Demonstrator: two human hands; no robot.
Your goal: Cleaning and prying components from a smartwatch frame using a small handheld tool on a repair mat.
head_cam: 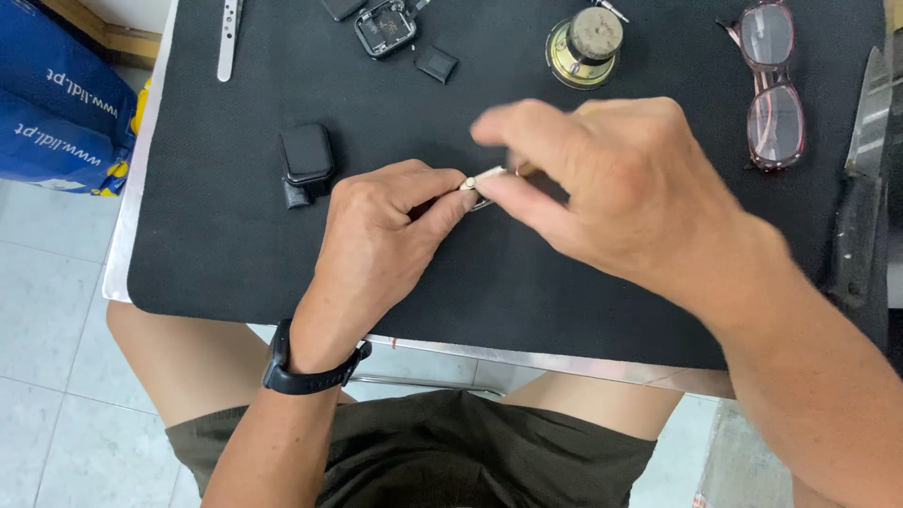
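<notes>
fingers of left hand (381,226) and right hand (602,188) pinch small metal piece (483,177) between them.

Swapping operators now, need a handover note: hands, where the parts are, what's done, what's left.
Left hand: pinches a small silver metal piece at its fingertips, above the black mat.
Right hand: closed on the other end of the same piece, blurred by motion; what else it holds cannot be told.
Parts: black square case left of the hands; opened device body and small black part at the mat's far edge; round speaker, glasses to the right; metal strip far left.
Done: one device body lies open.
Left: the silver piece is in hand, joined to nothing visible.
</notes>
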